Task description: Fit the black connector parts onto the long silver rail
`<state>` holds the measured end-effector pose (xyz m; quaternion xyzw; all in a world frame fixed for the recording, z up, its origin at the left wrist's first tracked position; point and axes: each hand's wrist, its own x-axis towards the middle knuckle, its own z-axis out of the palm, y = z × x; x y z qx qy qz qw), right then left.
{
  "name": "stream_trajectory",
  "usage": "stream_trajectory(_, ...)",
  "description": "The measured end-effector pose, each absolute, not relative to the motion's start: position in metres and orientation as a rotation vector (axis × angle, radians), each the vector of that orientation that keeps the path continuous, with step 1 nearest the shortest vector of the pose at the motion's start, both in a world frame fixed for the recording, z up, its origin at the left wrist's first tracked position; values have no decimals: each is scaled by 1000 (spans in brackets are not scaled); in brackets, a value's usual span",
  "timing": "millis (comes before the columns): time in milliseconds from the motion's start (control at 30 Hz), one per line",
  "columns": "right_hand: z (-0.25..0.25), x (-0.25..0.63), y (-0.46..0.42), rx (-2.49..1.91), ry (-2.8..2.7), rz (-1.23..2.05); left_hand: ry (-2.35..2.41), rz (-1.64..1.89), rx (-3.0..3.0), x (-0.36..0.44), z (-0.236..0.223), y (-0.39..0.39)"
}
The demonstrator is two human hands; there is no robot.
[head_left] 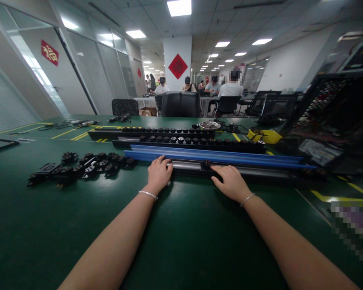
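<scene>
A long black rail (187,174) with a silvery strip along its top lies across the green table in front of me. My left hand (159,173) is closed over its left part, fingers on top and thumb at the near side. On the strip sits a small black part (205,164), too small to make out in detail. My right hand (231,182) rests at the rail just right of this part, index fingertip against it and thumb apart, fingers stretched out. Directly behind lies a long blue rail (214,155), roughly parallel.
Several loose black parts (90,165) lie in a heap at left. Two more black rails carrying rows of parts (181,139) lie farther back. Beyond them are a metal bowl (209,125) and a yellow bin (264,135). A dark rack (329,100) stands at right; people sit farther off.
</scene>
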<state>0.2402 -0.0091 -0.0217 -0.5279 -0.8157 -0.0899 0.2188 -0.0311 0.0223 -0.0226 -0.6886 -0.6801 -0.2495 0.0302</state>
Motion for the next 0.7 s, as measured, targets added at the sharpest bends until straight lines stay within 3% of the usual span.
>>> stream_trajectory(700, -21, 225, -15, -1463, -2317, -224, -2087, -756, -2104, -30, -23, 23)
